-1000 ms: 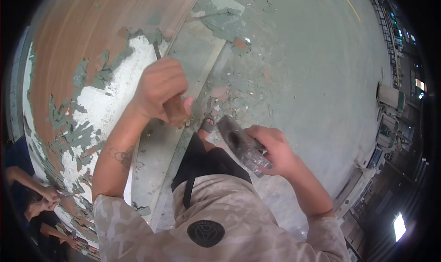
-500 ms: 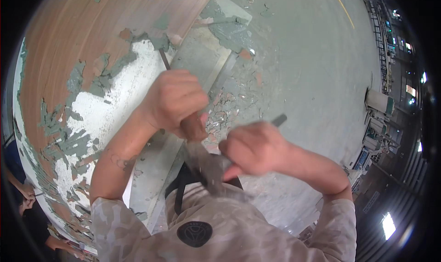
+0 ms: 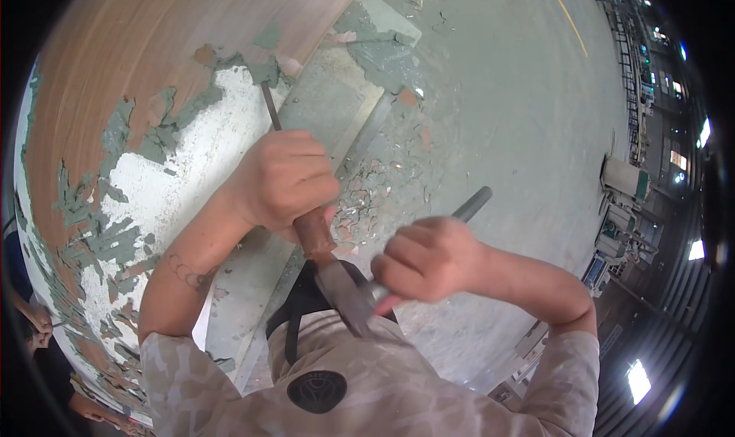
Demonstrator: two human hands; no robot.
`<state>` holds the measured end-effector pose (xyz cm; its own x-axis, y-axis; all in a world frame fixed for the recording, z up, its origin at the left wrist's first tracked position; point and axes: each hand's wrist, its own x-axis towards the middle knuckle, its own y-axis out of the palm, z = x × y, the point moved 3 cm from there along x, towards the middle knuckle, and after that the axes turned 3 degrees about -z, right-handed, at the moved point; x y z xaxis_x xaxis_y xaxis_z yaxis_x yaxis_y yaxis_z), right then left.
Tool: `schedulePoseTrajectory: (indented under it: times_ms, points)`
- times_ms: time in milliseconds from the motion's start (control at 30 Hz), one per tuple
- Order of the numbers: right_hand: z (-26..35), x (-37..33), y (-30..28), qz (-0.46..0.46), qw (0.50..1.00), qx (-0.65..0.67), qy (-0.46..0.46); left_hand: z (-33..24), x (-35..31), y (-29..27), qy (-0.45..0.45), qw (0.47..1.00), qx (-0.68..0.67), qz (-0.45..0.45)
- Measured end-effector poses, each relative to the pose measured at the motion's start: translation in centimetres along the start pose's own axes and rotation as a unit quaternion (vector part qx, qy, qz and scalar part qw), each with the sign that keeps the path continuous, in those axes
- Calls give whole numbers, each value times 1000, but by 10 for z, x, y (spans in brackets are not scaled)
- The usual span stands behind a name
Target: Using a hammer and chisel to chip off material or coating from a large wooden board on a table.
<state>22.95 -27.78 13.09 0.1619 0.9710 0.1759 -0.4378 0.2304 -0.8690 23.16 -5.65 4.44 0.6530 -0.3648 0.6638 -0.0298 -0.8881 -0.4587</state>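
My left hand is wrapped round a chisel, its reddish-brown handle end sticking out toward me and its thin dark blade reaching the surface. The blade tip meets the edge of a grey-green layer beside a bared white patch. In my right hand is a hammer, gripped by its grey bar handle. The blurred hammer head is at the butt of the chisel handle; whether they touch I cannot tell. Wood-grained sheet covers the rest of the panel.
Loose flakes and chips lie on the green floor right of the panel. A pale step or board runs along the panel's edge. At the far left, another person's hands are beside the panel. Machines stand at the far right.
My left hand and the chisel have shifted slightly toward me in the picture. The hammer and my right hand are also slightly lower. The grip of each hand is the same.
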Motion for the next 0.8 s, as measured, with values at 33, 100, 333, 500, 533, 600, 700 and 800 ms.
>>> schedulePoseTrajectory:
  times_ms: [33,100,333,500,533,600,700,800]
  points:
    - [3,-2,-4,-15,999,-24,-33,-2,-2,1,5,1000,-8,6]
    - [-11,8,-6,10,999,-34,-38,-4,-5,1,2,1000,1,20]
    - [-9,12,4,30,991,-96,-83,-4,-8,3,8,999,19,35]
    - [-6,7,15,52,994,-75,-61,0,-21,14,15,999,26,37]
    - [-10,8,13,44,994,-75,-68,0,-23,18,20,999,25,38]
    - [-11,6,11,55,995,-59,-52,-3,-27,23,27,997,42,63]
    - [-11,3,12,72,996,-50,-22,-4,-31,24,35,993,68,90]
    - [-9,-2,17,88,996,-13,-9,-3,-36,26,36,992,73,95]
